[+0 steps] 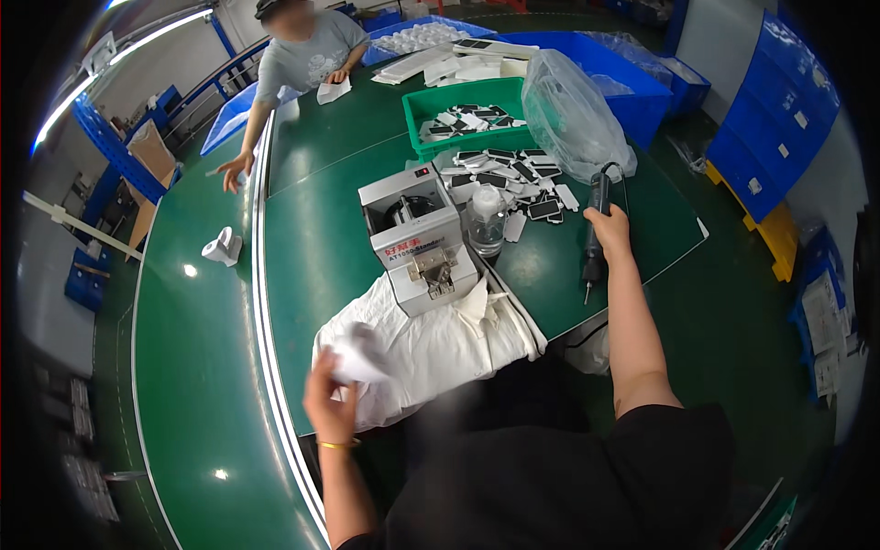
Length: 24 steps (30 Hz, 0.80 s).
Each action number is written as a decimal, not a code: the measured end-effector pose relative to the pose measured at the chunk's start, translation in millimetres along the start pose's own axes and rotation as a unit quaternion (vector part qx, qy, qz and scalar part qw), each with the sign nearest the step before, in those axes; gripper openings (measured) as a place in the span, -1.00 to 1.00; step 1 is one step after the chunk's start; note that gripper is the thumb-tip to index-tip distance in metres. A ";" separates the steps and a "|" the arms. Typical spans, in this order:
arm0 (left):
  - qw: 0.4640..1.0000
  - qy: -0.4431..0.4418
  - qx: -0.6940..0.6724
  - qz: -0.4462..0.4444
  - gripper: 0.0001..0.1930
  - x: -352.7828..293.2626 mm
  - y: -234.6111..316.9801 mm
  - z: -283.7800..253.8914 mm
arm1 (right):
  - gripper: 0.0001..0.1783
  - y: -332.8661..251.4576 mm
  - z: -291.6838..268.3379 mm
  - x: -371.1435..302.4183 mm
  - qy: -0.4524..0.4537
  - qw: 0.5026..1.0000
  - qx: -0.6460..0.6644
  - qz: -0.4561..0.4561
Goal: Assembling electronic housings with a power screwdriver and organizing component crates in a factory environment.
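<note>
Right hand (612,229): grip closed around the barrel of a black handheld driver (593,260), over the right part of the green bench (550,298). Driver's long axis runs far to near; bit points at the near edge, slightly left; cord loops off the far end. Cannot tell whether it touches the bench. Left hand (332,401): grip clamped on a white piece (359,360), above the left part of a white cloth (440,353); motion blur hides its long axis. Grey machine (415,240) at the cloth's far edge, clear bottle (486,223) just right of it; beyond, loose black-and-white parts (513,179) and a green bin (415,147) holding more. Left, a green belt (197,367) carries one white part (221,247). Co-worker (312,57) at the far side; blue bins (646,103) behind the bench; strip light (147,50) upper left.
</note>
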<state>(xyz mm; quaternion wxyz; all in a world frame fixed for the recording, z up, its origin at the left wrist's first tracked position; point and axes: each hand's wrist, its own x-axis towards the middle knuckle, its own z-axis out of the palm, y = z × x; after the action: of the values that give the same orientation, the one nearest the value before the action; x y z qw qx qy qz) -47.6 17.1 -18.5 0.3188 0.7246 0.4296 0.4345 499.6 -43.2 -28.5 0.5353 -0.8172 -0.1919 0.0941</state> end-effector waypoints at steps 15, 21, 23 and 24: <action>0.881 0.245 0.314 -0.255 -0.43 93.5 -227.1 -158.9 | -0.52 -21.5 -3.3 -42.8 0.104 0.936 -0.191 -0.276; 0.816 0.338 0.414 -0.222 -0.28 95.1 -193.8 -139.3 | -0.76 -36.6 37.3 -77.8 -0.071 0.950 -0.108 -0.286; 0.808 0.375 0.433 -0.135 -0.25 88.0 -169.9 -125.7 | -0.81 -37.6 57.8 -83.4 -0.088 0.956 -0.107 -0.259; 0.795 0.407 0.447 -0.046 -0.21 84.6 -155.6 -113.8 | -0.81 -40.4 64.8 -86.4 -0.091 0.956 -0.108 -0.259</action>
<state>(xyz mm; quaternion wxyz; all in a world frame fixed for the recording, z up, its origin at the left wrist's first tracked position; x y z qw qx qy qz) -182.8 169.8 -70.7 -0.2250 0.5224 0.6990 0.4334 389.2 -10.4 -22.6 0.4303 -0.7804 -0.4536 0.0054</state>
